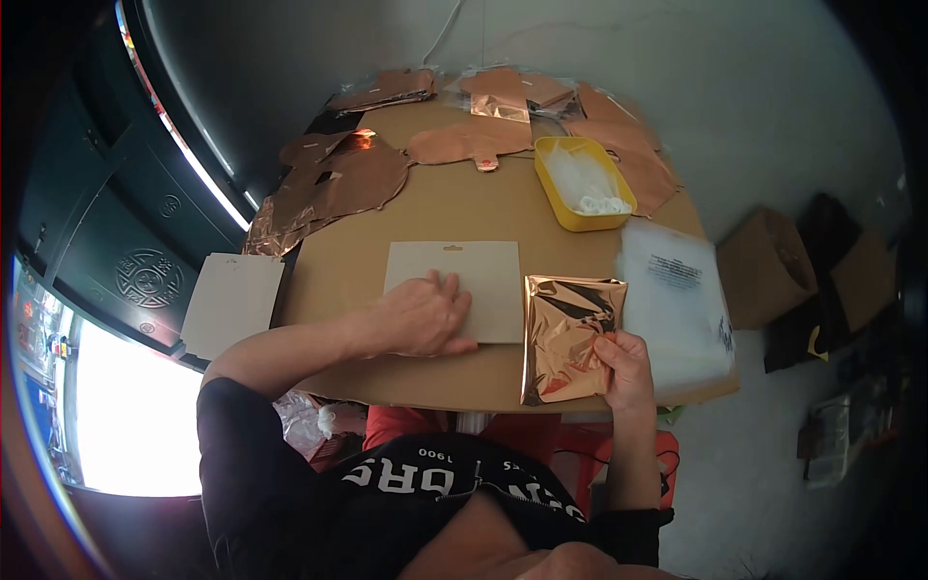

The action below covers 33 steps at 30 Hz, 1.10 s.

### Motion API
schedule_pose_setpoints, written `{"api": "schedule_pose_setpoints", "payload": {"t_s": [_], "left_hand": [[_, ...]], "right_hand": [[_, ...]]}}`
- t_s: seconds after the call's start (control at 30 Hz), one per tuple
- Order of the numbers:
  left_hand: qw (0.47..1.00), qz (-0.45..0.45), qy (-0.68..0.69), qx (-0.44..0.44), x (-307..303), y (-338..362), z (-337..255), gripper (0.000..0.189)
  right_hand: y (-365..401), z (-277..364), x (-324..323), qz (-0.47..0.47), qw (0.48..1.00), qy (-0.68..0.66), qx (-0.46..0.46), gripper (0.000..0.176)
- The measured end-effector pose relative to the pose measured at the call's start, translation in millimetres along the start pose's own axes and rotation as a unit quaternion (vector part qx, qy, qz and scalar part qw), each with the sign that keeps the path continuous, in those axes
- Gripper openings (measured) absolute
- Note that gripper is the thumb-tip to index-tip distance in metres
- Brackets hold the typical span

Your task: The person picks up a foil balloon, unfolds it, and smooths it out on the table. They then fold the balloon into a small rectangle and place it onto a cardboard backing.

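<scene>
My left hand lies on a pale card with a hanging slot at its top edge, its fingers spread and its palm down. The card is flat on the brown cardboard tabletop. In my right hand is a folded, shiny copper-coloured foil packet, pinched at its right edge between thumb and fingers. The packet is just right of the card, near the table's front edge.
A stack of white cards is at the left, clear plastic bags at the right. Behind them stands a yellow tray holding white items. Flat copper foil shapes line the back. Cardboard boxes stand right of the table.
</scene>
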<state>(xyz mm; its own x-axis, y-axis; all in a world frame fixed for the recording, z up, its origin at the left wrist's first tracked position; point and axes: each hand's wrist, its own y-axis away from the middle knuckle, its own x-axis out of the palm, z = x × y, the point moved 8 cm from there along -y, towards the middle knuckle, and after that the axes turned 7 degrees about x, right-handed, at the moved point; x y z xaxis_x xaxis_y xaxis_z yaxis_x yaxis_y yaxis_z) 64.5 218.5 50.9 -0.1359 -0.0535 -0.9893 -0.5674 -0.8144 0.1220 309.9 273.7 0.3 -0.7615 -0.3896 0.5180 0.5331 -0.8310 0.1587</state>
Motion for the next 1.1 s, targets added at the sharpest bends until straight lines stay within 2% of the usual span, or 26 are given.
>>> {"api": "schedule_pose_setpoints", "payload": {"t_s": [0.13, 0.33, 0.43, 0.53, 0.6, 0.67, 0.77, 0.87, 0.97, 1.1], "left_hand": [[0.994, -0.067, 0.035, 0.075, -7.4, 0.0, -9.8, 0.042], [0.996, 0.000, 0.047, 0.074, -27.8, -0.7, -15.7, 0.033], [0.994, 0.022, 0.111, -0.009, -37.1, -16.0, 8.4, 0.028], [0.969, -0.180, 0.170, 0.008, -65.1, -42.0, 44.0, 0.024], [0.959, -0.215, 0.182, -0.046, -81.7, -69.9, 72.1, 0.019], [0.954, -0.204, 0.194, -0.101, -89.7, -104.3, 103.3, 0.020], [0.924, -0.243, 0.270, -0.124, -91.7, -147.8, 130.5, 0.019], [0.923, -0.265, 0.259, -0.102, -94.5, -185.9, 130.8, 0.019], [0.926, -0.246, 0.281, -0.054, -90.6, -223.1, 118.6, 0.016], [0.951, -0.218, 0.219, -0.026, -86.2, -264.4, 102.4, 0.015]], "right_hand": [[-0.3, -2.5, -1.9, -0.001, 1.000, -0.002, 0.005, 0.013], [-0.9, -4.8, -3.0, 0.009, 1.000, -0.015, 0.003, 0.012], [-0.1, -3.6, -1.1, 0.017, 1.000, -0.018, 0.003, 0.012], [-0.3, -5.6, -1.7, 0.026, 0.999, -0.017, 0.011, 0.014], [0.2, -6.6, -2.1, 0.030, 0.999, -0.016, 0.017, 0.016], [0.3, -6.4, 0.2, 0.030, 0.999, -0.016, 0.021, 0.017], [3.0, -1.8, 7.3, 0.012, 0.999, -0.011, 0.030, 0.013], [2.6, -2.8, 6.8, 0.015, 0.999, -0.011, 0.031, 0.016], [1.7, -4.2, 7.8, 0.022, 0.999, -0.021, 0.039, 0.016], [0.3, -8.3, 3.6, 0.043, 0.998, -0.014, 0.038, 0.020]]}}
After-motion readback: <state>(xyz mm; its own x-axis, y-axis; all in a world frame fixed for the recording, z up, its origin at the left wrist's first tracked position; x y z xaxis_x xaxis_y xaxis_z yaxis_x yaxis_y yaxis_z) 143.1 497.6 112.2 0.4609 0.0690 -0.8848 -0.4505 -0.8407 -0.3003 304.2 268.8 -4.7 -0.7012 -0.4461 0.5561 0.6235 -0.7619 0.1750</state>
